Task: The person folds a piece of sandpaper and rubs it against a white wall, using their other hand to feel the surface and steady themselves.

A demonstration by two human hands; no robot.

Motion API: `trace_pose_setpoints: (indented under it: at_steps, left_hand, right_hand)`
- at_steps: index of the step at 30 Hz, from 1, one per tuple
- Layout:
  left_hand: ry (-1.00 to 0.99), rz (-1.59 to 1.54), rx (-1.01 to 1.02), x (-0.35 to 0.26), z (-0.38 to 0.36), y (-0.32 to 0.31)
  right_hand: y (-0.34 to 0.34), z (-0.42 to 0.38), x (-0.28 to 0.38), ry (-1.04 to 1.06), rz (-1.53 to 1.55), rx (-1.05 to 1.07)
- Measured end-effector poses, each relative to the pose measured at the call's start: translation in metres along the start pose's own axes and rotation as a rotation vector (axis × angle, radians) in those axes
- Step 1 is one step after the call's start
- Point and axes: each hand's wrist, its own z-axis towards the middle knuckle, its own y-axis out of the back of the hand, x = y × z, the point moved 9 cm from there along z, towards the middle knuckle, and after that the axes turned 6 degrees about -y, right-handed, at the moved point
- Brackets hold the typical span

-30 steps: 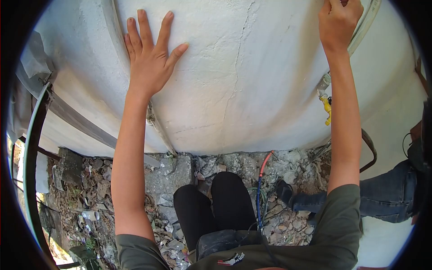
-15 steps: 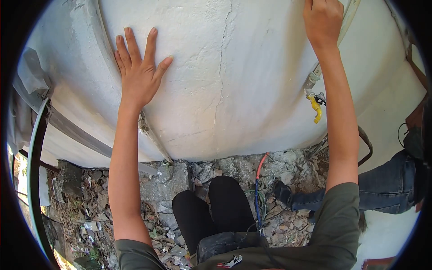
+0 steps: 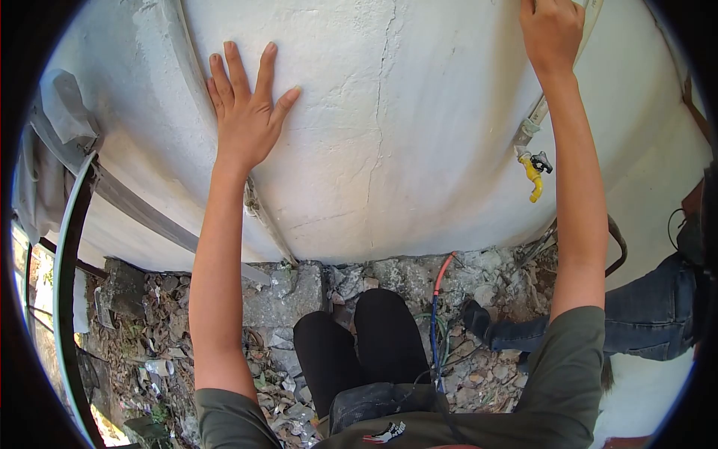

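Note:
My left hand (image 3: 250, 108) lies flat on the white wall (image 3: 329, 172), its fingers spread, beside a pipe (image 3: 188, 63) that runs down the wall. My right hand (image 3: 552, 34) is raised at the top right with its fingers curled, close to a pale pipe (image 3: 587, 30). The fingertips run up to the frame's top edge, and what they hold, if anything, is hidden. Below that hand, left of my forearm, a yellow tap (image 3: 532, 176) with a black handle is fitted to the pipe. A long crack (image 3: 379, 97) runs down the wall between my hands.
Rubble (image 3: 479, 374) covers the ground around my knees. A red and blue hose (image 3: 437, 292) stands near the wall base. Another person's jeans-clad leg (image 3: 643, 310) is at the right. A green metal rail (image 3: 63, 269) and grey cloth (image 3: 67, 112) are at the left.
The view has shifted slightly, so the wall, tap and both hands appear a little further right. My left hand stays spread on the wall, and my right hand stays curled.

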Motion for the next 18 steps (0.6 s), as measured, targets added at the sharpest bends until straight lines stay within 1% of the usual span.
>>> trace_pose_setpoints:
  at_steps: [2,4,5,7,8,10,14,16,18]
  left_hand:
    - [0.011,-0.003,0.011,-0.001,0.001,-0.003]
    - [0.000,0.016,0.000,-0.001,0.001,-0.001]
    - [0.010,0.029,0.002,0.001,0.001,0.000]
    - [-0.005,-0.001,-0.004,-0.002,0.001,0.001]
    - [0.001,-0.004,-0.004,-0.002,0.002,0.000]
    - [0.002,0.001,-0.001,-0.001,0.001,-0.001]
    - [0.011,0.015,0.004,-0.001,0.001,-0.002]
    - [0.009,0.013,-0.006,-0.001,0.001,-0.001]
    - [0.004,0.001,-0.029,-0.002,0.001,0.000]
  right_hand:
    - [0.000,0.001,0.000,0.020,-0.004,0.002]
    - [0.001,0.002,0.000,0.063,0.000,-0.053]
    - [-0.013,-0.002,-0.003,0.063,0.016,-0.057]
    - [-0.052,-0.017,-0.052,-0.395,0.302,-0.053]
    - [-0.039,-0.012,-0.044,-0.395,0.304,-0.053]
    - [-0.001,-0.004,0.002,0.026,-0.035,-0.078]
    - [-0.002,-0.013,0.007,0.051,-0.065,-0.095]
    - [-0.003,-0.026,0.008,-0.045,-0.014,-0.012]
    - [-0.007,-0.055,0.008,-0.003,-0.004,-0.032]
